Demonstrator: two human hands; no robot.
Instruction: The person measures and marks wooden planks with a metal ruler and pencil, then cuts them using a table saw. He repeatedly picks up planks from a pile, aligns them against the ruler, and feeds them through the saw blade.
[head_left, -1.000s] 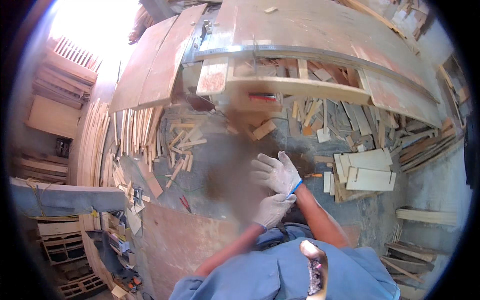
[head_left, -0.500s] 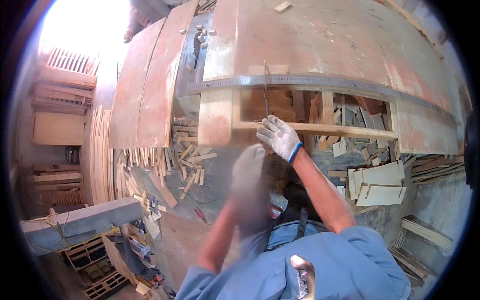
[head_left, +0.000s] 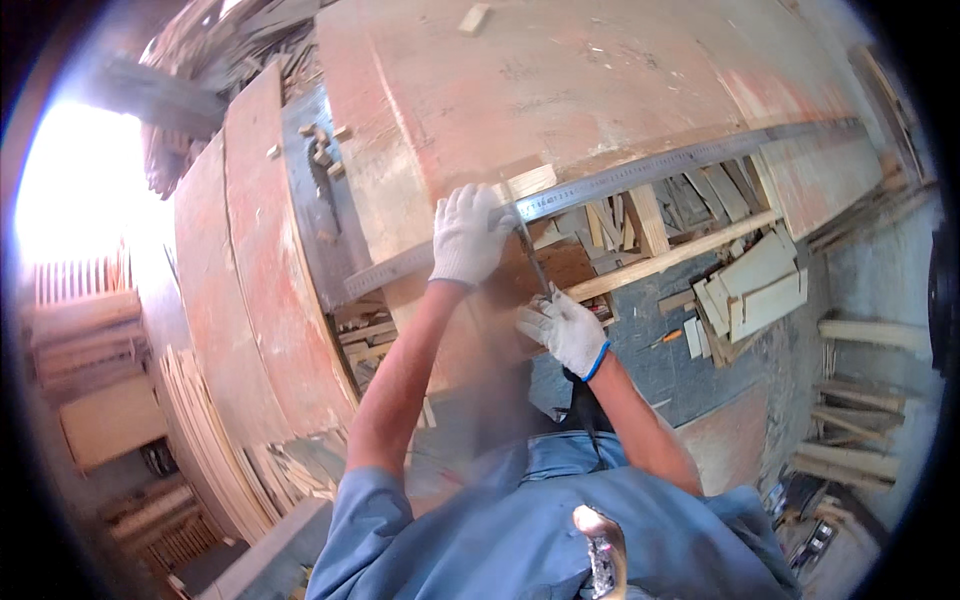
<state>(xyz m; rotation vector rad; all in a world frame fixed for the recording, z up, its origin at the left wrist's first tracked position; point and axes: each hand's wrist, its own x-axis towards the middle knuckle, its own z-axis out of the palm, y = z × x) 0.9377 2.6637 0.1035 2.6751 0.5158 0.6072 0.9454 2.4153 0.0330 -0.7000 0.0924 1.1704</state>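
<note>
My left hand (head_left: 468, 238), in a white work glove, lies over a long metal rule (head_left: 640, 174) with its fingers stretched forward onto the wooden tabletop. Just right of its fingertips rests a pale wood block (head_left: 528, 181), along the far edge of the rule. A thin dark metal rod (head_left: 532, 256) slants across the rule towards me. The near end of that rod is in the fingers of my right hand (head_left: 572, 334), whose white glove has a blue cuff. Some of the left fingertips' contact is hard to make out.
A pale wooden rail (head_left: 680, 252) spans the table's near side, with offcuts below it. Flat boards (head_left: 765, 290) are stacked at the right. Small wood blocks (head_left: 322, 155) lie around a saw blade at the left. Long strips (head_left: 205, 430) stand at lower left.
My left hand has gone from a blur near my body up and forward onto the rule. The view has turned, and the right hand stays at the rod's near end.
</note>
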